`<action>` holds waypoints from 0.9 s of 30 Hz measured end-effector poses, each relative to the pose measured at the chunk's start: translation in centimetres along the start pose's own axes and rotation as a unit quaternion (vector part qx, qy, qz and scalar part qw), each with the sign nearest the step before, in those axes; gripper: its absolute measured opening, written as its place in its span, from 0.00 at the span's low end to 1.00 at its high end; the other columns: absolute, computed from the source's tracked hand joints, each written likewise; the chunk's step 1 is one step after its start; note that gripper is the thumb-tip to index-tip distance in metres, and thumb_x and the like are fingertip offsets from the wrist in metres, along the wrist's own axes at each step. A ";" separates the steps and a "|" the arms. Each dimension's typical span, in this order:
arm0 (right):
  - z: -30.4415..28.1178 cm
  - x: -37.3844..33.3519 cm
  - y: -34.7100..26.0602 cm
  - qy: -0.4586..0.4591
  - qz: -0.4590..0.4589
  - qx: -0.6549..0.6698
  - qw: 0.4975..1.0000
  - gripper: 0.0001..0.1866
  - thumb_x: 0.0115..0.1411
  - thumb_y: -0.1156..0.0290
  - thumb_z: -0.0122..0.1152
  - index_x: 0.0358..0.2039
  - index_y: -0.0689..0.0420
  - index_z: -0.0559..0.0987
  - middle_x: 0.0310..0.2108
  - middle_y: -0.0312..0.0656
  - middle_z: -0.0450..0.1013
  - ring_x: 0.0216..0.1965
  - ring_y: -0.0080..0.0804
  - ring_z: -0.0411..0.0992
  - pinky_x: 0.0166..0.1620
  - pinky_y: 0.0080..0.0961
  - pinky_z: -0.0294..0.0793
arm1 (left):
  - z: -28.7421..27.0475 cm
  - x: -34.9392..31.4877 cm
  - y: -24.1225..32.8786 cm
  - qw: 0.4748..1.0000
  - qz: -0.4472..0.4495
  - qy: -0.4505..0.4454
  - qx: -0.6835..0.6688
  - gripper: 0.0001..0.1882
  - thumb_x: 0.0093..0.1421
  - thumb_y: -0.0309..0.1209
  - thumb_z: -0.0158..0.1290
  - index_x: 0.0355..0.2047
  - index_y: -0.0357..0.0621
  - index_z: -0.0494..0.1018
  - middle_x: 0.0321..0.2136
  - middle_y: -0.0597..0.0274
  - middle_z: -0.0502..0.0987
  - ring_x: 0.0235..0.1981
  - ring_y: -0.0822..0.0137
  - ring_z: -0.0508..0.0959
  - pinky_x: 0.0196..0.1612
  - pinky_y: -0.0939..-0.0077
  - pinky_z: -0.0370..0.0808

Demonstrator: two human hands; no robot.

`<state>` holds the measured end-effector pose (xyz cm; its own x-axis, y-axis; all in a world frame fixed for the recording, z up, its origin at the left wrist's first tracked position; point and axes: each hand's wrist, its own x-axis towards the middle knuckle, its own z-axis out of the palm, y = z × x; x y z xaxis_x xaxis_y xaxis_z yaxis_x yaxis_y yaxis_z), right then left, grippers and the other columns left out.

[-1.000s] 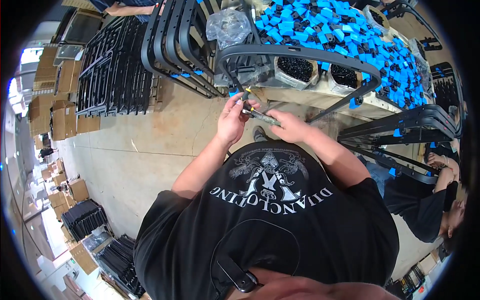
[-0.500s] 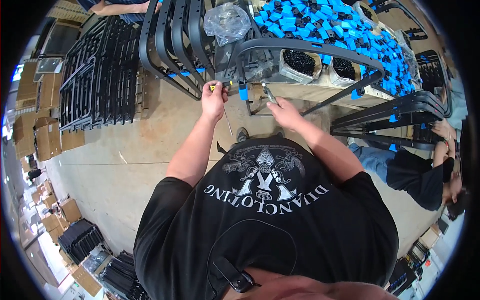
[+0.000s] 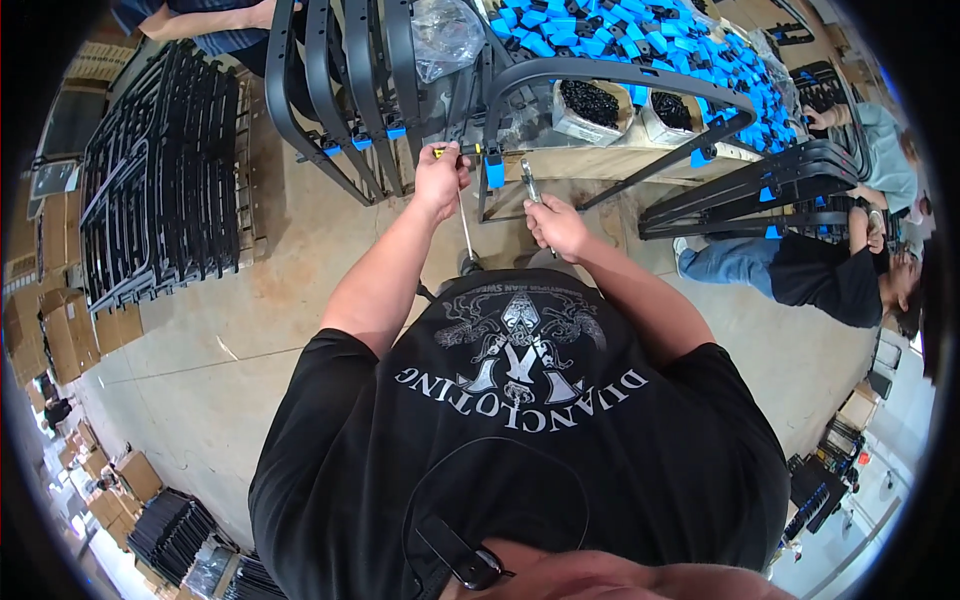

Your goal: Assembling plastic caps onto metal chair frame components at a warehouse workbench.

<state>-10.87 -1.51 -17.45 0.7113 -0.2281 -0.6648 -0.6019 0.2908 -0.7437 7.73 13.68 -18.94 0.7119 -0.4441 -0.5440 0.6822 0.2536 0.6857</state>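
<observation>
Two hands up at frame top-centre, over a bare concrete floor (image 3: 200,330). Workshop room: stacked black metal frames (image 3: 160,180) upper left, cardboard boxes (image 3: 60,330) along the left edge, heap of blue plastic caps (image 3: 640,40) upper right, two bags of small black parts (image 3: 590,105) on a pale table (image 3: 600,160) beneath it. Seated person (image 3: 820,270) at right edge. Left hand (image 3: 440,180) grip fully closed around a screwdriver (image 3: 462,215): yellow handle end sticks out at the fist, thin shaft hangs down toward frame centre. Right hand (image 3: 558,225) grip closed on a slim silvery tool (image 3: 530,185) pointing up. Both sit just below a curved dark tube frame (image 3: 620,75) with a blue cap (image 3: 494,172) on its upright leg, between the hands.
</observation>
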 end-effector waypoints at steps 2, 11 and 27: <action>0.3 0.1 0.2 -0.002 -0.004 0.002 1.000 0.12 0.71 0.61 0.53 0.36 0.56 0.70 0.25 0.33 0.67 0.20 0.19 0.62 0.21 0.21 0.63 | 0.0 0.1 0.1 0.999 0.019 0.002 0.026 0.11 0.71 0.31 0.50 0.47 0.46 0.60 0.25 0.60 0.72 0.16 0.73 0.64 0.19 0.75 0.63; 0.3 1.2 0.8 0.009 -0.021 0.001 1.000 0.12 0.71 0.62 0.53 0.36 0.58 0.70 0.25 0.34 0.68 0.21 0.21 0.64 0.22 0.22 0.64 | 0.3 -1.2 -0.5 0.999 0.024 0.021 0.024 0.10 0.71 0.31 0.50 0.46 0.46 0.61 0.26 0.59 0.71 0.17 0.74 0.62 0.22 0.74 0.62; 0.7 3.7 1.3 -0.003 -0.022 0.026 0.999 0.12 0.71 0.60 0.53 0.41 0.57 0.73 0.26 0.33 0.68 0.21 0.19 0.63 0.23 0.22 0.64 | 0.3 0.9 3.2 0.972 -0.230 0.052 0.007 0.12 0.75 0.37 0.42 0.38 0.41 0.65 0.25 0.61 0.72 0.18 0.70 0.67 0.20 0.74 0.64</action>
<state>-8.76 -1.33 -20.87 0.7385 -0.2357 -0.6317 -0.5509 0.3294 -0.7669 10.51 13.79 -17.08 0.3452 -0.4184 -0.8401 0.9305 0.0361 0.3644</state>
